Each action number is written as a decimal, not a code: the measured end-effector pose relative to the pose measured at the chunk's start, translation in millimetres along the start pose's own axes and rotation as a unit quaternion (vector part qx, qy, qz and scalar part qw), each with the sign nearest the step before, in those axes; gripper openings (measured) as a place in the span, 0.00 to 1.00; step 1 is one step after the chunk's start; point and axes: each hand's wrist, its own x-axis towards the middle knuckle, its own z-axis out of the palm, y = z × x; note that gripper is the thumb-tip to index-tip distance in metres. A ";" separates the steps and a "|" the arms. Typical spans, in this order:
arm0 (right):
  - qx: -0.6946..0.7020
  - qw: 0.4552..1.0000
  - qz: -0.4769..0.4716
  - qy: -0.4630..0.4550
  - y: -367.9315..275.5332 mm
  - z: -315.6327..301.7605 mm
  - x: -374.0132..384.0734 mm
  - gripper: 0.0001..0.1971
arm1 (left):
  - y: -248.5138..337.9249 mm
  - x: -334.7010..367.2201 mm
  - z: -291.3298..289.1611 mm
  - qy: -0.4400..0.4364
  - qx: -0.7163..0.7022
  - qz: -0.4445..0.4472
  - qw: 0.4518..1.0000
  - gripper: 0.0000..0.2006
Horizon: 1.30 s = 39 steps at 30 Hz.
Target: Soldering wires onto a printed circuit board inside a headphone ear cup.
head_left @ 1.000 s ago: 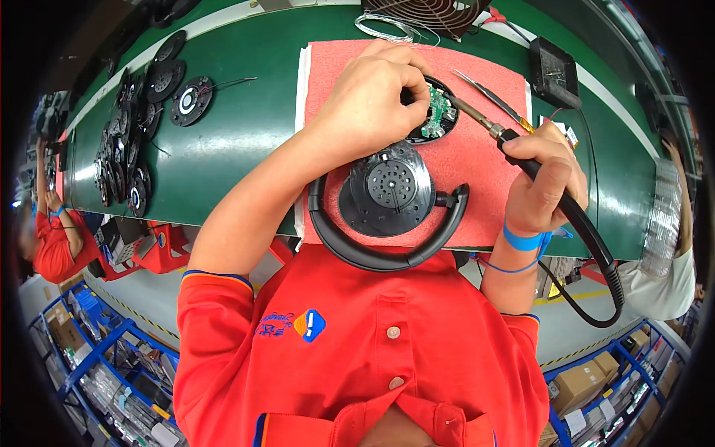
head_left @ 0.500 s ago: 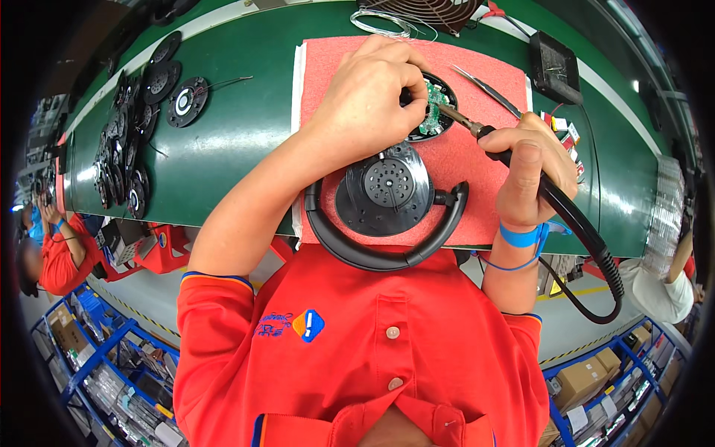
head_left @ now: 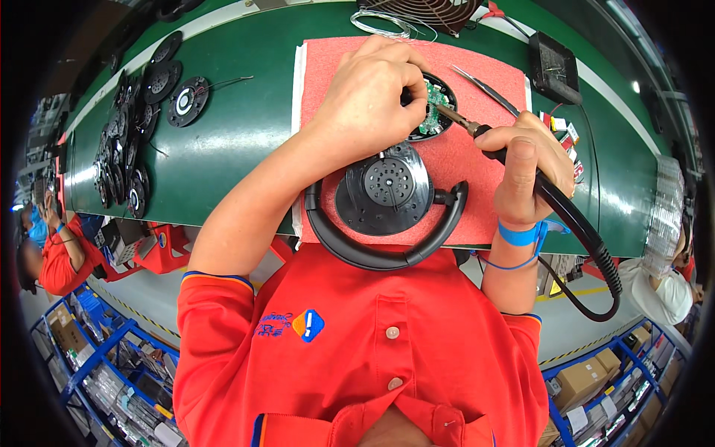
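Headphone earcup (head_left: 432, 104) with its green circuit board exposed sits near the far edge of the pink mat (head_left: 484, 171), and my left hand (head_left: 369, 97) is clamped over it, fingers curled tight to pin it down. My right hand (head_left: 525, 167) is wrapped around the soldering iron (head_left: 465, 123), whose tip touches the board. I judge this to be the soldering step itself, mid-joint. The other earcup (head_left: 383, 188) and the black headband (head_left: 372, 249) lie at the mat's near edge, tweezers (head_left: 484, 89) by the far right corner. Next calls for a steady tip and a clean lift off the joint without dragging solder.
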 end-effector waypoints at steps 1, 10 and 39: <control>0.000 1.000 -0.001 0.000 -0.1 -0.1 0.3 0.19 | 0.2 -0.1 0.0 0.000 0.000 0.000 1.000 0.02; -0.001 1.000 -0.002 -0.001 -1.0 -0.3 1.2 0.20 | 0.8 -0.4 0.7 -0.005 0.010 -0.009 1.000 0.02; 0.007 1.000 -0.018 0.024 -0.7 -2.3 -0.3 0.21 | 0.8 -0.4 -4.2 -0.015 -0.053 -0.023 0.998 0.04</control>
